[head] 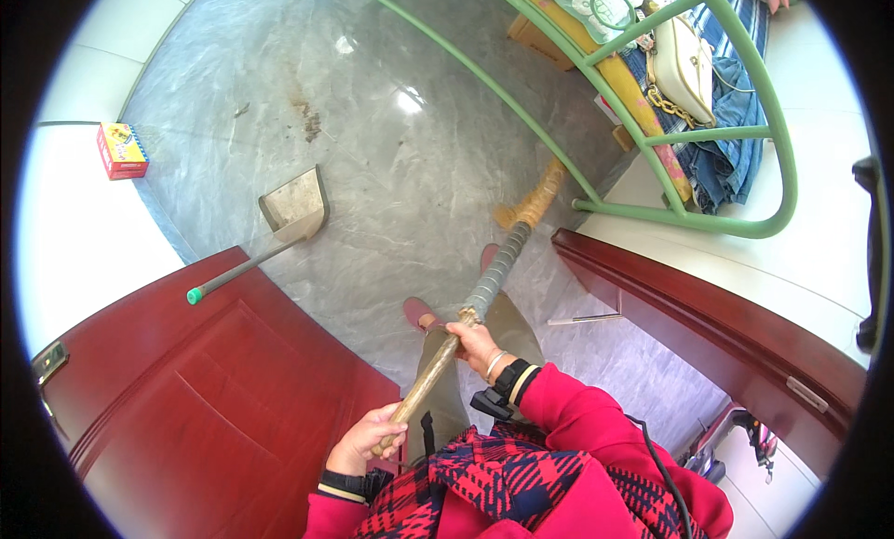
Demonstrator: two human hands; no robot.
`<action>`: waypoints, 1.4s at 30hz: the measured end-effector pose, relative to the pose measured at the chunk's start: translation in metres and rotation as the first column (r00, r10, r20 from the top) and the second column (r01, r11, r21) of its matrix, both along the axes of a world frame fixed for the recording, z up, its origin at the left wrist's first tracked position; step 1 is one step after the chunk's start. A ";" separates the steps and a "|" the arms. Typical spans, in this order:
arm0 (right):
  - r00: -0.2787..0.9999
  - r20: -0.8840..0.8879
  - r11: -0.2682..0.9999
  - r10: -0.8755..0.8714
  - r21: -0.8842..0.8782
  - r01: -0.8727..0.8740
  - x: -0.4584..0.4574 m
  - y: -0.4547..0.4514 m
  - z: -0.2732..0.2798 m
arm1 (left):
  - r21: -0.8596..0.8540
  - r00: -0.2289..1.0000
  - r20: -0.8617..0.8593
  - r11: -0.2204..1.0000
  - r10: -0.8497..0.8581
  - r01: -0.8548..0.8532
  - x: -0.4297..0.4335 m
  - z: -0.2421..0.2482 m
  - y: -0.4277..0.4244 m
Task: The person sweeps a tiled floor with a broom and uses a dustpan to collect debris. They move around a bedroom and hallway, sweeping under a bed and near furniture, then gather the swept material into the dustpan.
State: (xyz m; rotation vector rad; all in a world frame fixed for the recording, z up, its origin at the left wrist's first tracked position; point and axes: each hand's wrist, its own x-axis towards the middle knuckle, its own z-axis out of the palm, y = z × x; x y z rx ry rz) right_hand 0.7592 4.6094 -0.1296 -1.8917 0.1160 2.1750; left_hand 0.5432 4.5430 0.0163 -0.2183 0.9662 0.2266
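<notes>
A broom with a pale wooden handle (426, 385) slants across the view, its grey-wrapped neck above and its straw-coloured bristles (534, 204) on the floor near the bed's end. Near the top of the handle, my left hand (370, 434) is closed around the wood. My right hand (476, 347) grips it further down, just below the wrapped part. On the floor to the left rests a metal dustpan (297, 202), its grey stick with a green cap leaning toward the door. Brown dirt (307, 120) lies on the grey marbled floor beyond the dustpan.
A dark red door (265, 392) stands at the lower left, its frame (698, 308) at the right. The green metal bed frame (740, 225) fills the upper right, with a white handbag (681, 71) and jeans on the bed. A red-yellow box (122, 151) sits at the left wall.
</notes>
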 end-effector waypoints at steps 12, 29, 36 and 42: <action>0.959 -0.237 0.981 -0.155 -0.154 0.120 0.012 -0.014 0.040 | 0.120 0.890 -0.180 0.888 -0.419 0.443 -0.002 0.067 0.043; 0.895 -0.361 0.957 -0.262 0.025 0.291 0.003 0.044 -0.028 | 0.253 0.340 -0.887 0.287 -0.312 0.924 0.028 0.004 0.043; 0.943 -0.275 0.971 -0.187 0.097 0.220 0.039 0.006 -0.009 | 0.249 0.252 -0.916 0.049 -0.312 0.967 0.027 -0.016 0.002; 0.986 -0.155 0.987 0.056 0.157 -0.032 0.003 0.013 -0.012 | 0.379 0.499 -0.839 0.424 -0.217 0.822 0.022 -0.016 -0.023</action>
